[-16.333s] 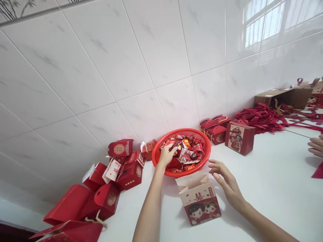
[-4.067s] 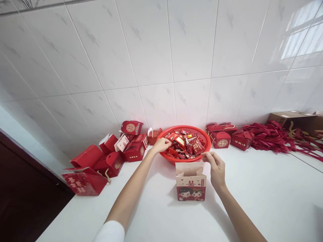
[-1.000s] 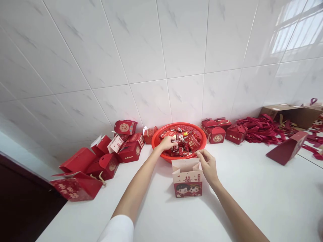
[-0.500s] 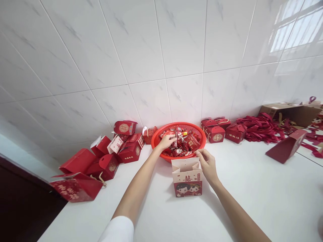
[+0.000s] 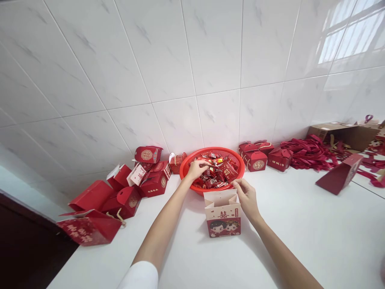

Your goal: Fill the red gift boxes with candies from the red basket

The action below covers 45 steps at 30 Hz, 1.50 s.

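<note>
My left hand [image 5: 197, 169] reaches over the wrapped candies [image 5: 215, 172] in a red plastic basket [image 5: 242, 165]. Its fingers are drawn together among the wrappers; what they hold, if anything, is too small to make out. A paper candy box [image 5: 223, 214], cream above and red below with two cartoon figures, stands upright with its top open in front of the basket. At its upper right corner my right hand [image 5: 247, 198] pinches the rim between thumb and fingers. The inside of the box is mostly hidden from this angle.
Red gift boxes [image 5: 126, 200] cluster at the left, some stacked. More red boxes [image 5: 258, 160] stand along the tiled wall beside a heap of dark red ribbons [image 5: 313, 154]. Farther right are an open cardboard carton [image 5: 327, 127] and a lone wedge-shaped box [image 5: 338, 176].
My left hand has shifted slightly within the basket, and the wrappers by its fingertips lie differently. The right hand keeps its grip on the candy box. The view has moved a little.
</note>
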Motion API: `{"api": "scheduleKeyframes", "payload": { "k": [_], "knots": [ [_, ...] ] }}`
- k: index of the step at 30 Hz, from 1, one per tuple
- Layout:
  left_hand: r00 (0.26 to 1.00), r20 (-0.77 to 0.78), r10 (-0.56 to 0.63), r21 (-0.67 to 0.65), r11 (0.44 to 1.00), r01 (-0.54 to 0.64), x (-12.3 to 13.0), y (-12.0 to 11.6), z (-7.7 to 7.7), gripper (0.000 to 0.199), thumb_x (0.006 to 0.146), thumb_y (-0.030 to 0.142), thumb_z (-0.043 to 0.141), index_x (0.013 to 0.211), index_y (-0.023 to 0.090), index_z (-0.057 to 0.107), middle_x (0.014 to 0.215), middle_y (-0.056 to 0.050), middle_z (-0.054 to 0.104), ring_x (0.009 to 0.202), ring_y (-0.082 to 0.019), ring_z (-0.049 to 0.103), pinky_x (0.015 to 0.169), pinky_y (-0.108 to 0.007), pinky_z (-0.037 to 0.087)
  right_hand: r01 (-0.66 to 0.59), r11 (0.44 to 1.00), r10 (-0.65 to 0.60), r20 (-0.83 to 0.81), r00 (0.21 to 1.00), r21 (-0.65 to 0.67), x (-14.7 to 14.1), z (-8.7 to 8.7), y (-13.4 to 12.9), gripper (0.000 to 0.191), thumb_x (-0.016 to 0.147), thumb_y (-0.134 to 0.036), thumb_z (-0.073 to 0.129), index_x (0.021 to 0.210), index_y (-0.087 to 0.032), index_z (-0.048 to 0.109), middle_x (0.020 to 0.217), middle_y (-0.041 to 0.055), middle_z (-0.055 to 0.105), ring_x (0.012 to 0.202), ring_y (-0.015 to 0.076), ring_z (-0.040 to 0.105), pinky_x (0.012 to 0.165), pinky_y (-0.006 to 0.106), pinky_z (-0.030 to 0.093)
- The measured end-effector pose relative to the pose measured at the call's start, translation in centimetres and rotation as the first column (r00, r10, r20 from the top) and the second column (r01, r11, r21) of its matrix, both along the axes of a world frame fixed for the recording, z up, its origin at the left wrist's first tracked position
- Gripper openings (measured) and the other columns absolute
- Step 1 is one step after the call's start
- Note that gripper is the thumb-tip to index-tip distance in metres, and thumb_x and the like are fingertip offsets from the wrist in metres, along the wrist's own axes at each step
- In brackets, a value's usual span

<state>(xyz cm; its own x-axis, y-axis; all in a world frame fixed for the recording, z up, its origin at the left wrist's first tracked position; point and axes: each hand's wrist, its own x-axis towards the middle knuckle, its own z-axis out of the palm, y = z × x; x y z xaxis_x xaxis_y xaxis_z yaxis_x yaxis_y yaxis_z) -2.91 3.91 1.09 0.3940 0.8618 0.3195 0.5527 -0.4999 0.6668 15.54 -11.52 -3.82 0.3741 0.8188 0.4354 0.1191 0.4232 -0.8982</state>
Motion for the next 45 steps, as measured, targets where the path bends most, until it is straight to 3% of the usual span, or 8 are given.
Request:
{"api": "scheduleKeyframes", "payload": {
  "k": [6,15,19,23,29,36,40,45],
  "knots": [
    [0.999,-0.045,-0.02,0.017,1.0,0.021,0.1,0.3,-0.2,0.026,0.079,0.014,0.056,0.094,0.019,0.076,0.098,-0.003,0.077,0.097,-0.021,0.068,0.093,-0.033,0.051,0.002,1.0,-0.002,0.028,1.0,-0.007,0.0,-0.2,0.0,0.035,0.086,-0.053,0.057,0.074,-0.021,0.063,0.075,0.0041,0.065,0.071,0.0197,0.057,0.066,0.03,0.045],
    [0.999,-0.027,0.032,-0.022,0.999,-0.033,0.1,-0.2,0.1,0.021,0.078,0.015,0.059,0.083,0.019,0.079,0.095,-0.005,0.079,0.097,-0.023,0.071,0.097,-0.035,0.051,0.011,1.0,-0.011,0.033,0.999,0.001,-0.1,0.0,0.0,0.035,0.087,-0.052,0.056,0.073,-0.021,0.062,0.073,0.0034,0.062,0.07,0.0188,0.055,0.065,0.029,0.044],
    [0.986,0.168,0.004,-0.061,0.998,0.006,0.0,-0.4,0.3,0.015,0.075,0.028,0.07,0.081,0.016,0.076,0.094,-0.009,0.078,0.093,-0.024,0.072,0.089,-0.035,0.055,0.017,1.0,-0.017,0.025,1.0,0.014,-0.1,0.0,0.1,0.036,0.086,-0.053,0.058,0.073,-0.02,0.062,0.071,0.003,0.062,0.067,0.0182,0.055,0.061,0.029,0.044],
    [0.885,0.464,0.017,-0.056,0.998,0.009,0.3,-1.5,0.6,0.031,0.072,0.038,0.074,0.092,0.015,0.072,0.099,-0.01,0.076,0.094,-0.023,0.072,0.086,-0.035,0.057,-0.012,1.0,0.012,-0.018,1.0,0.003,0.0,0.2,0.0,0.035,0.085,-0.053,0.06,0.075,-0.02,0.063,0.07,0.0025,0.063,0.064,0.0174,0.055,0.06,0.028,0.046],
    [0.749,0.662,-0.043,0.035,0.999,0.026,0.5,-7.4,2.8,0.04,0.074,0.037,0.074,0.109,0.018,0.069,0.094,-0.005,0.074,0.089,-0.019,0.07,0.08,-0.031,0.059,-0.061,0.997,0.065,-0.108,0.992,0.038,0.3,1.3,-0.5,0.031,0.084,-0.05,0.062,0.077,-0.02,0.065,0.071,0.0016,0.062,0.063,0.0166,0.055,0.062,0.029,0.048],
    [0.879,0.45,-0.157,0.224,0.973,0.059,-0.8,-14.6,3.3,0.026,0.082,0.026,0.067,0.107,0.021,0.072,0.099,-0.006,0.075,0.089,-0.018,0.071,0.083,-0.03,0.059,-0.106,0.992,0.116,-0.159,0.98,0.07,0.8,1.7,-0.6,0.027,0.084,-0.047,0.063,0.082,-0.02,0.068,0.073,0.0029,0.066,0.063,0.0171,0.056,0.064,0.032,0.049],
    [0.953,0.255,-0.162,0.379,0.924,0.056,-0.9,-16.1,2.0,0.023,0.086,0.022,0.064,0.107,0.024,0.072,0.1,-0.005,0.075,0.09,-0.019,0.07,0.085,-0.032,0.058,-0.121,0.99,0.134,-0.183,0.974,0.079,0.8,1.6,-0.6,0.026,0.082,-0.046,0.065,0.08,-0.02,0.068,0.074,0.0029,0.067,0.06,0.0156,0.055,0.062,0.031,0.048],
    [0.968,0.231,-0.1,0.398,0.917,0.0,-1.3,-16.8,0.8,0.017,0.087,0.023,0.064,0.102,0.024,0.072,0.112,-0.008,0.069,0.106,-0.022,0.066,0.095,-0.038,0.055,-0.149,0.986,0.159,-0.146,0.976,0.079,0.8,1.6,-0.7,0.027,0.084,-0.046,0.064,0.079,-0.02,0.067,0.075,0.0027,0.066,0.063,0.016,0.055,0.064,0.03,0.048]
  ]
}}
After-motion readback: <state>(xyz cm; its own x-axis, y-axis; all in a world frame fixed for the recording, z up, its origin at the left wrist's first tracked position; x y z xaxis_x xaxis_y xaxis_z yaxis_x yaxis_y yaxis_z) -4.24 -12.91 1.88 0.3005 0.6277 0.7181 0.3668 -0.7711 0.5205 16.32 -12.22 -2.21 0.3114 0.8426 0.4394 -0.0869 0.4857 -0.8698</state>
